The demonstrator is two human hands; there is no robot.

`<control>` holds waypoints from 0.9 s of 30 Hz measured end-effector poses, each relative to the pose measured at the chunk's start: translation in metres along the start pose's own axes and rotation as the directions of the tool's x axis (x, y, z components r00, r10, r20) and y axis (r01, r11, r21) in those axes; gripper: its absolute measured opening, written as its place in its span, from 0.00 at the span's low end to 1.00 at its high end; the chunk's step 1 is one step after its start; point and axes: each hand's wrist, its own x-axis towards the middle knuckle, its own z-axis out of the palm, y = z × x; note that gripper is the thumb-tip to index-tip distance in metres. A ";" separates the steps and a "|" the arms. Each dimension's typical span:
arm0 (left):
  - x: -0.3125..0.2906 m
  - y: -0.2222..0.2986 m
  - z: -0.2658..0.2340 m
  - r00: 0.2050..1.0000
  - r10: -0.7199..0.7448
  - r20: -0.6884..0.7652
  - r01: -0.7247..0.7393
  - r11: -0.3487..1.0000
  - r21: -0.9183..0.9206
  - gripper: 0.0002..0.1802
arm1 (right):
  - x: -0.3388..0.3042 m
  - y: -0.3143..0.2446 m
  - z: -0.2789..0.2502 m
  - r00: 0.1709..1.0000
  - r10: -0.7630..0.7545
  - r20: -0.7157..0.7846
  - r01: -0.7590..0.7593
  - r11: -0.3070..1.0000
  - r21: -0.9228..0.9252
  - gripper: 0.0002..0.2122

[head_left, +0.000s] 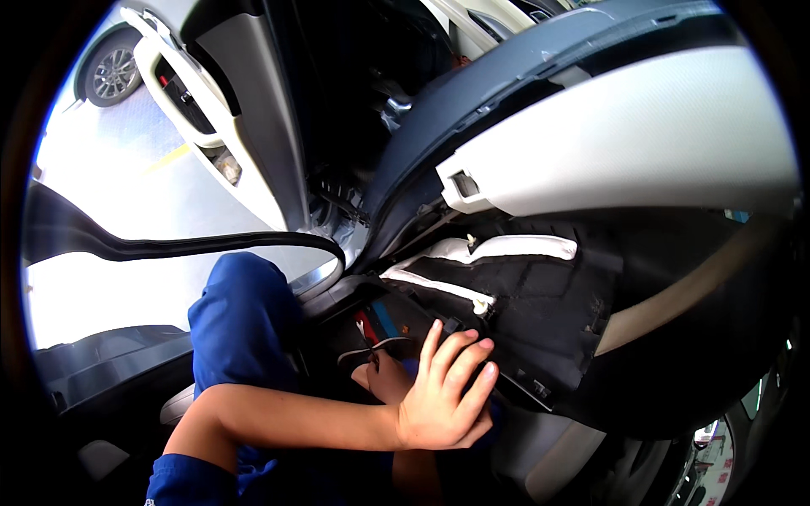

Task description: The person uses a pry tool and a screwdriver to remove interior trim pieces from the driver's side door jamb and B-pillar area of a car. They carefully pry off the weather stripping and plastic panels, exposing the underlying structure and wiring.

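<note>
My left hand [447, 396] reaches across from the lower left with its back showing and its fingers spread. Its fingertips lie at the near edge of a black trim panel [548, 312], which has white padded strips [523, 246] on it; whether they press on it, I cannot tell. Beneath my left forearm, my right hand [390, 377] is low in the footwell, partly covered. Its fingers are closed round a slim tool with a pale forked tip [362, 329], whose handle is mostly hidden. A dark shoe [350, 357] shows beside it.
An open car door [261, 110] stands at the upper left, with a parked car's wheel [112, 74] beyond. A white panel [624, 135] spans the upper right. My blue-trousered knee [245, 295] is by the door seal [202, 244]. A beige strip [675, 295] curves at right.
</note>
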 end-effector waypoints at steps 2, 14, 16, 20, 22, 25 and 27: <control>0.000 0.000 -0.001 1.000 0.002 0.008 -0.002 1.000 -0.011 0.38 | 0.002 0.006 0.004 1.000 0.017 0.024 -0.017 0.999 0.029 0.12; -0.004 -0.003 -0.001 1.000 -0.005 0.030 0.006 0.999 -0.041 0.40 | 0.075 0.071 0.127 0.966 0.247 0.072 -0.254 0.960 0.118 0.15; -0.004 -0.004 -0.002 0.999 -0.002 0.044 0.004 0.999 -0.034 0.40 | 0.081 0.076 0.143 0.983 0.177 0.049 -0.183 0.974 0.137 0.17; -0.002 -0.007 -0.006 0.998 0.006 0.055 -0.004 0.999 -0.040 0.41 | 0.078 0.071 0.152 0.986 0.159 0.056 -0.166 0.973 0.160 0.19; -0.002 -0.008 -0.008 0.998 0.004 0.069 0.000 0.998 -0.057 0.41 | 0.071 0.064 0.139 0.989 0.146 0.029 -0.149 0.964 0.221 0.20; -0.001 -0.008 -0.012 0.994 -0.002 0.108 0.007 0.999 -0.045 0.41 | 0.049 0.053 0.087 0.984 0.165 -0.060 -0.126 0.902 0.414 0.22; 0.000 -0.007 -0.014 0.991 -0.006 0.131 0.012 0.999 -0.045 0.41 | 0.023 0.042 0.031 0.956 0.207 -0.206 -0.055 0.819 0.571 0.24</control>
